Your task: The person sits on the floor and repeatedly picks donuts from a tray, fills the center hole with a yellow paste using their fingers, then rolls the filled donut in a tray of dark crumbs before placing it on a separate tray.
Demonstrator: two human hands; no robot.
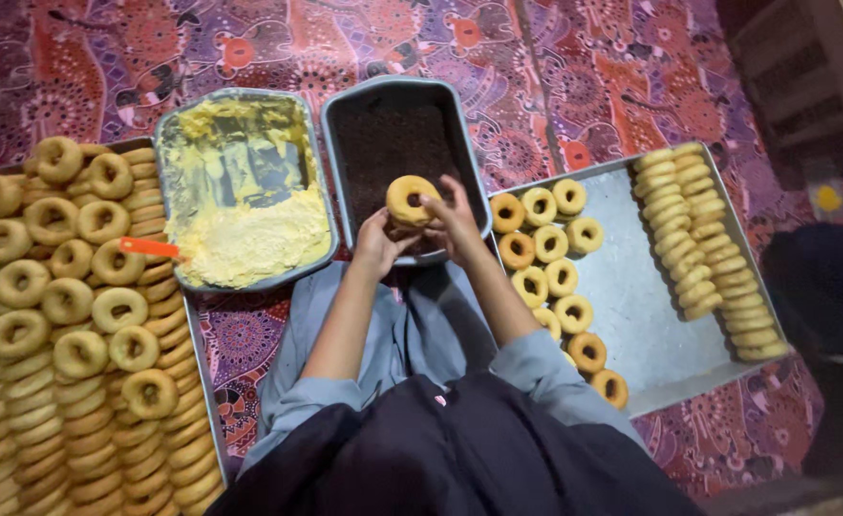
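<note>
Both of my hands hold one yellow-coated ring doughnut [410, 199] above the near end of a grey pan of dark brown crumbs [398, 143]. My left hand [378, 241] supports it from below on the left. My right hand [452, 220] grips it from the right, fingers curled over its edge. The doughnut's hole faces the camera.
A grey pan of yellow cream [240, 191] with an orange-handled tool [149, 248] sits to the left. A tray piled with plain ring doughnuts [58, 315] is at far left. On the right, a metal tray [641, 315] carries filled doughnuts [550, 253] and a stacked row [708, 248].
</note>
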